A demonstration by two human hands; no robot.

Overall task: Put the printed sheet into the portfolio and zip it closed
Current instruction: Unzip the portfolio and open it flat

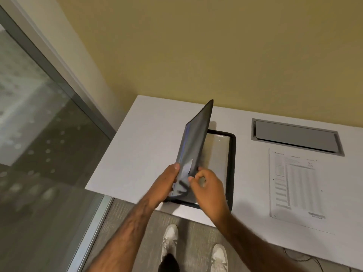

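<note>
Both hands grip the raised cover of the portfolio (pixel 196 138) at its near end: left hand (pixel 167 183) fingers wrapped on the cover's left edge, right hand (pixel 208 189) pinching its right edge. Cover stands tilted up, long axis pointing away toward the wall. The portfolio's base lies flat on the white table (pixel 137 154). Printed sheet (pixel 298 185) lies flat, well right of it.

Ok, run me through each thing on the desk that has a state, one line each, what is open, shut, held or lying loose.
portfolio: open, base flat on the desk
portfolio cover: raised, tilted up, held at its near edge
printed sheet: lying flat on the desk, right of the portfolio, not inside
desk cable hatch: lid shut
left hand: grip on the cover
right hand: grip on the cover
</note>
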